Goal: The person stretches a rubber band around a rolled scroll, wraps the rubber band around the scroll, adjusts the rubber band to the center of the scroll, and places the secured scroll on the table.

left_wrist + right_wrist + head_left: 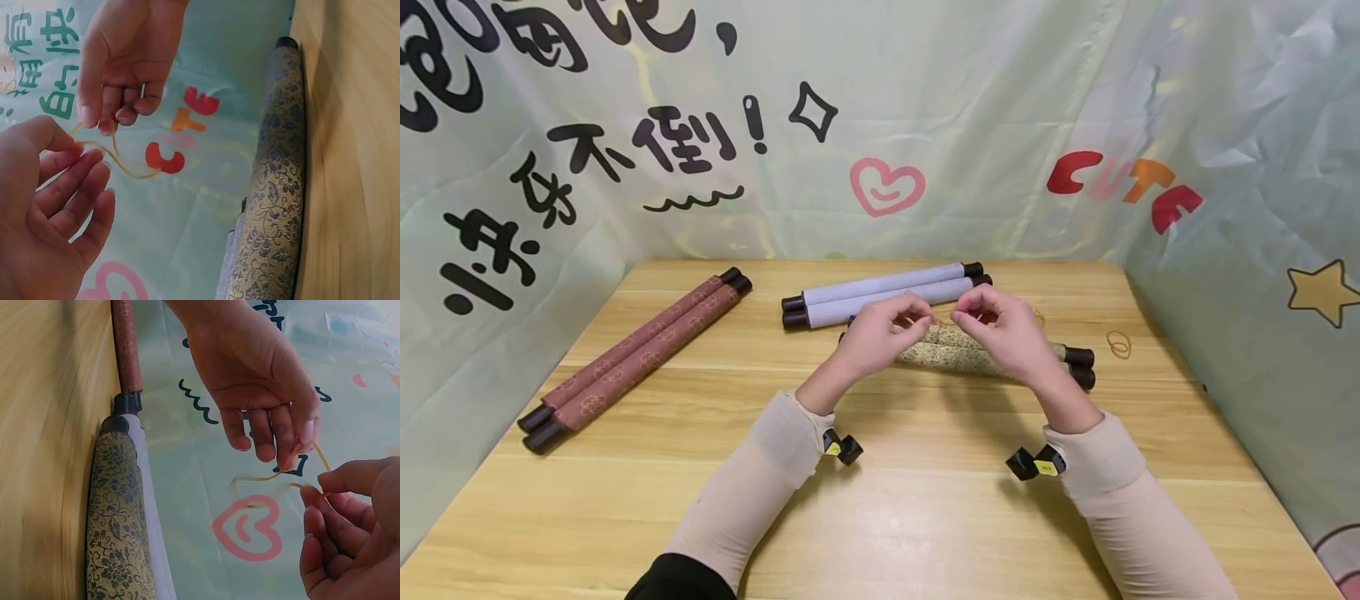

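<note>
Head view, centre: my left hand (874, 337) and right hand (1013, 335) hide parts of the paired gold rolls with dark floral covering (951, 357). The thin yellow elastic loop (256, 479) at my fingertips is too small to trace there; its left part blurs in the right wrist view. That view's top edge cuts the red-brown patterned roll (128, 350). Black lettering (469, 96) runs off head view, upper left.

The backdrop (985, 100) reads "快乐不倒!" (591, 148) and "CUTE" (1142, 178).
</note>
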Demonstrator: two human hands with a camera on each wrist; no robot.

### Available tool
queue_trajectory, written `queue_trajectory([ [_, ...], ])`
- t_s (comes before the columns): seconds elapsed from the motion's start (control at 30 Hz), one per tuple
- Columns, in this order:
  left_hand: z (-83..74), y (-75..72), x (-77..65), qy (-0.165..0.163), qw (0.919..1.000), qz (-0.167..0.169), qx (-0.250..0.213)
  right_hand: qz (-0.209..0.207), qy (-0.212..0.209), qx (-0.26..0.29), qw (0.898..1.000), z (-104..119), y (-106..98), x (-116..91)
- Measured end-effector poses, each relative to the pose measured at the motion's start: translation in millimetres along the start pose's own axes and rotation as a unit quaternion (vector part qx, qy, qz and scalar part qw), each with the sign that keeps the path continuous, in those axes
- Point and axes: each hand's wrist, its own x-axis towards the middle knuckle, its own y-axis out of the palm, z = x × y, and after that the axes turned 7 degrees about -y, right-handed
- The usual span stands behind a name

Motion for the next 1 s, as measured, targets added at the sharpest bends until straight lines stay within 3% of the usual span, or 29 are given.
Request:
queue_trajectory([
  [0.13, -0.1, -1.7, 0.1, -0.001, 0.9991, -0.011, -0.04, 0.015, 0.011, 0.0, 1.0, 0.6, -2.2, -0.1],
  [0.37, 0.0, -2.3, 1.9, 0.009, 0.999, -0.018, -0.039, 0.034, 0.028, -0.006, 0.999, 0.1, -3.0, -0.3],
  [0.73, -1.4, -0.8, 0.6, -0.03, 0.9985, -0.018, -0.041, 0.051, 0.041, -0.013, 0.998, 0.9, -3.4, 0.0],
  [1.0, -0.8, 3.8, 0.0, -0.038, 0.9989, 0.019, -0.022, 0.032, 0.021, -0.056, 0.998, 3.2, 0.5, 0.0],
])
